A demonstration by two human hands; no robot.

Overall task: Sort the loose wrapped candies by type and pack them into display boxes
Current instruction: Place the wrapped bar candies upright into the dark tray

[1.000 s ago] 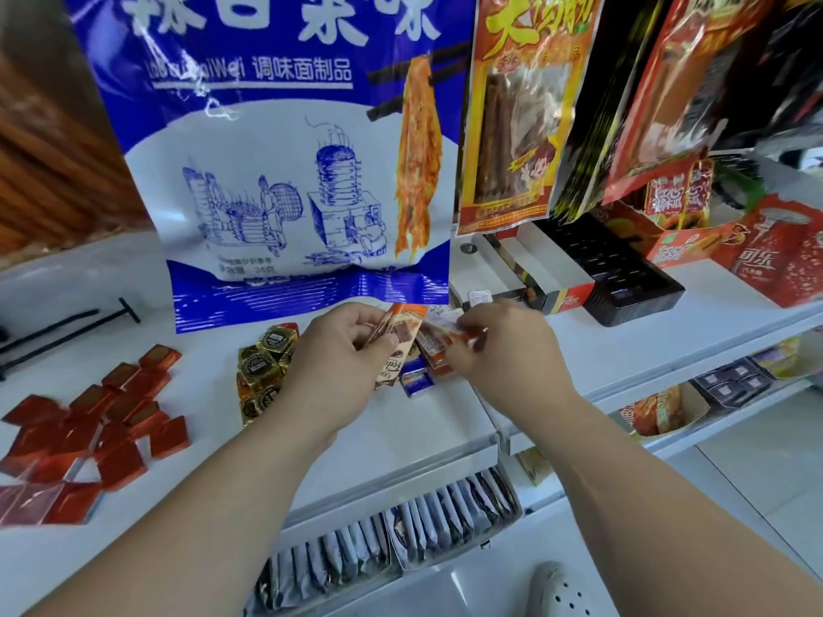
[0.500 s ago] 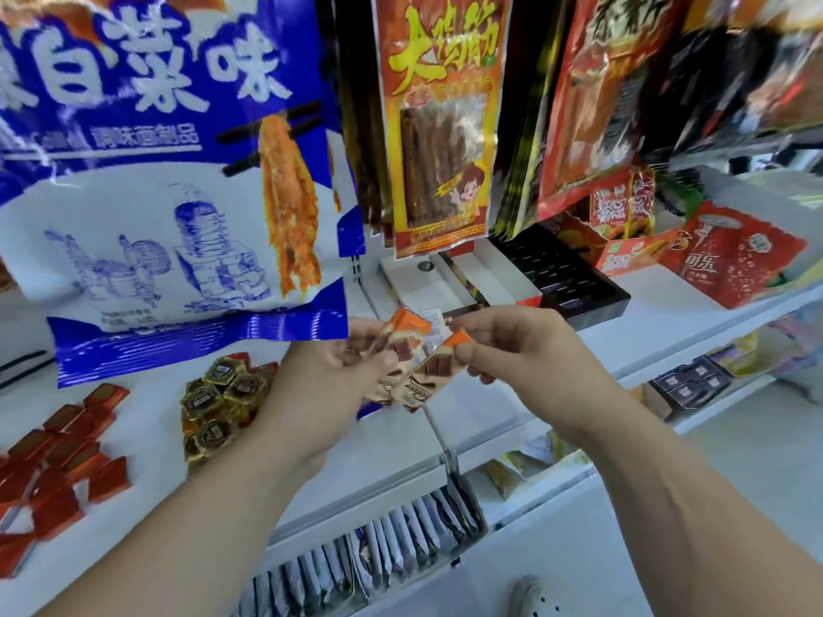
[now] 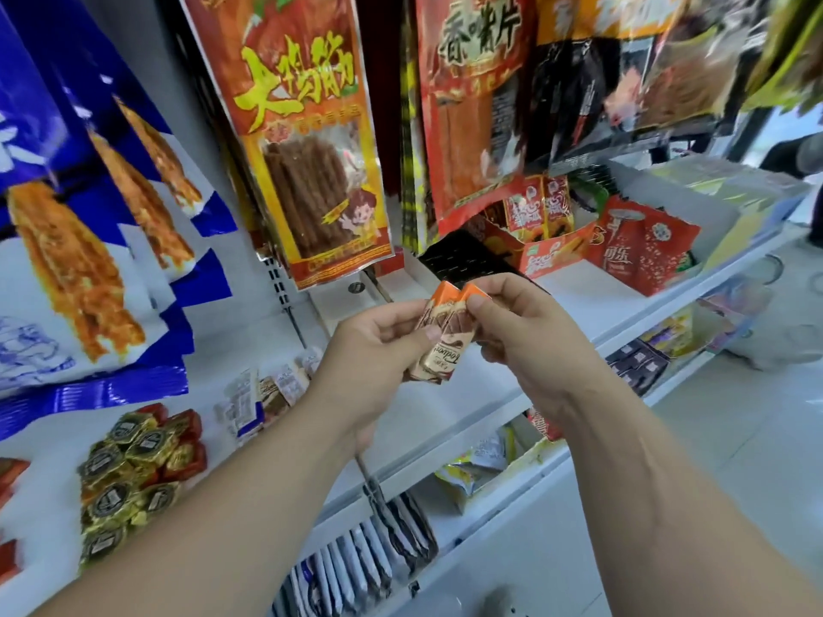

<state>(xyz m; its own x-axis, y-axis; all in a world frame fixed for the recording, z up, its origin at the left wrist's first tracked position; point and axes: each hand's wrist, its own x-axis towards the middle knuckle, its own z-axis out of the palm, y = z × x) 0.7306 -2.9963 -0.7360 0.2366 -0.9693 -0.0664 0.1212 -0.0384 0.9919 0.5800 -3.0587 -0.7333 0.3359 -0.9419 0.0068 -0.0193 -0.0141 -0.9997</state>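
I hold a small stack of orange-and-brown wrapped candy bars [image 3: 438,349] upright in front of me, above the white shelf [image 3: 450,407]. My left hand [image 3: 378,349] grips the stack from the left, thumb on its front. My right hand [image 3: 530,336] pinches its orange top end from the right. On the shelf to the left lie several white-and-brown wrapped candies [image 3: 262,394], a pile of gold-foil candies [image 3: 133,474] and red wrapped candies [image 3: 9,478] at the frame's edge. An open white display box [image 3: 343,300] stands behind my hands.
Large snack bags hang above: a blue-white one [image 3: 89,242] at left, an orange one [image 3: 311,140] in the middle, red ones [image 3: 481,104] at right. A black tray [image 3: 458,256] and red boxes [image 3: 547,251] stand at the back right. Lower shelves hold sachets [image 3: 356,567].
My view has swung to the right and closer. My hands have risen from the shelf with the candy bars, and the bar in my right hand now lies against the stack.
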